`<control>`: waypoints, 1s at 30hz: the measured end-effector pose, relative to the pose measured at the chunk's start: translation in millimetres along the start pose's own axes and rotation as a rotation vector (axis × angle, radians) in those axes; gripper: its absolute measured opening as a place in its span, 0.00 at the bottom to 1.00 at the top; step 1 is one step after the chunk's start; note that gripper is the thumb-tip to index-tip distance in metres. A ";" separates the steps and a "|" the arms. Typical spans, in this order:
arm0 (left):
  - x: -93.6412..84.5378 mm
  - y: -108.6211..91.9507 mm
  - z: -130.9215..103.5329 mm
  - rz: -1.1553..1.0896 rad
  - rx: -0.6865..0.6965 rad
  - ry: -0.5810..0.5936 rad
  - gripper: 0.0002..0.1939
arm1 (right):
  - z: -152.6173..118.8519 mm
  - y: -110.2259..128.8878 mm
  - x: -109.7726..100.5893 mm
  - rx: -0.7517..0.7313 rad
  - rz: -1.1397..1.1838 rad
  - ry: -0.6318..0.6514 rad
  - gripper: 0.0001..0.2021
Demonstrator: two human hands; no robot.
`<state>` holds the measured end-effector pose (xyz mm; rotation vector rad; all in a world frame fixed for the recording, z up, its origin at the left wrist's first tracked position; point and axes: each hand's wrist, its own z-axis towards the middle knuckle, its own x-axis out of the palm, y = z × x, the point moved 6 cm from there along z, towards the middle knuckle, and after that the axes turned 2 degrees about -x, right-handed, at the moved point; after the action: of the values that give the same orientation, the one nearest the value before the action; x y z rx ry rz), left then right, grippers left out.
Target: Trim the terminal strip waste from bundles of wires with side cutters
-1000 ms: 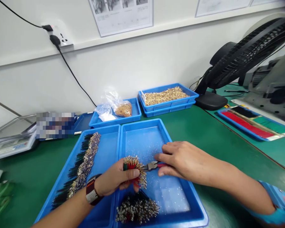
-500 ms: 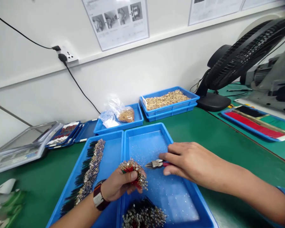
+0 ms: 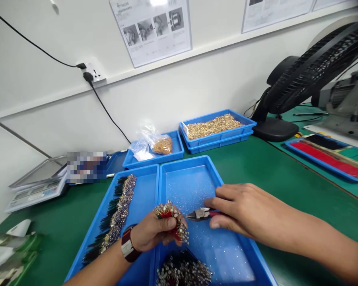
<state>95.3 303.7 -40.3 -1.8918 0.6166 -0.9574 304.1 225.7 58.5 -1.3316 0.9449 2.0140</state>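
Plainly, the left fingers (image 3: 168, 224) are closed around a bundle of metal-tipped wires (image 3: 167, 211), the right fingers (image 3: 219, 205) curled round red-handled cutters (image 3: 199, 214)
The cutters' tip sits just beside the bundle, right of the left fingers; below those fingers a second bundle (image 3: 183, 272) lies in a blue tray (image 3: 185, 178), and to their left a row of metal-tipped dark strands (image 3: 121, 216) lies in a neighbouring tray (image 3: 144, 188), both on the green worktop (image 3: 286, 171)
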 end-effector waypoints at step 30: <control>6.8 0.6 -1.3 0.243 -0.264 0.024 0.28 | 1.3 0.3 35.7 -0.028 -0.117 0.169 0.18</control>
<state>98.1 297.8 -38.0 -1.9793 1.0031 -0.7714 290.2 228.7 25.8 -1.5550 0.8927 1.8561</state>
